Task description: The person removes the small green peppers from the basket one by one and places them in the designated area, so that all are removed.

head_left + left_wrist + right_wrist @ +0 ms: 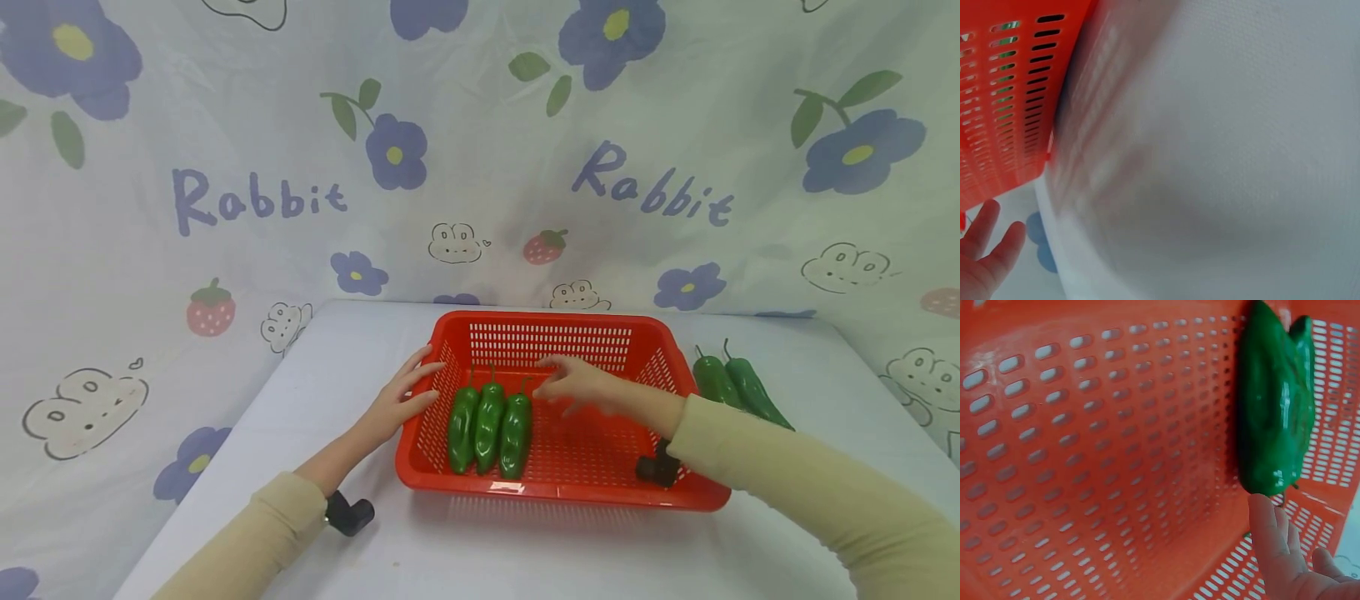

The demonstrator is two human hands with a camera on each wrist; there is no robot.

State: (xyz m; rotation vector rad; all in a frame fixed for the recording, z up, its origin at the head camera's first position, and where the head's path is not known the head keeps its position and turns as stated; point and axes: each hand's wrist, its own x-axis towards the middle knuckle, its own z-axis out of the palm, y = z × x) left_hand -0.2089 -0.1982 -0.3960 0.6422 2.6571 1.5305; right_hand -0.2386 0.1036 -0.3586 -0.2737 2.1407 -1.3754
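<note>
Three green peppers [489, 427] lie side by side in the left half of a red plastic basket [562, 493], stems toward the back. My left hand [396, 402] rests at the basket's left rim with fingers spread; the left wrist view shows its fingers [1005, 250] beside the slotted outer wall. My right hand [576, 383] is over the inside of the basket, just right of the pepper stems, and holds nothing. In the right wrist view its straight fingers [1264, 520] come close to the end of the nearest pepper [1267, 406].
Two more green peppers [753, 390] lie on the white table [337, 350] right of the basket, partly behind my right sleeve. A curtain [480, 183] with flowers and rabbits hangs behind the table. A black wrist camera [351, 513] sits under my left wrist.
</note>
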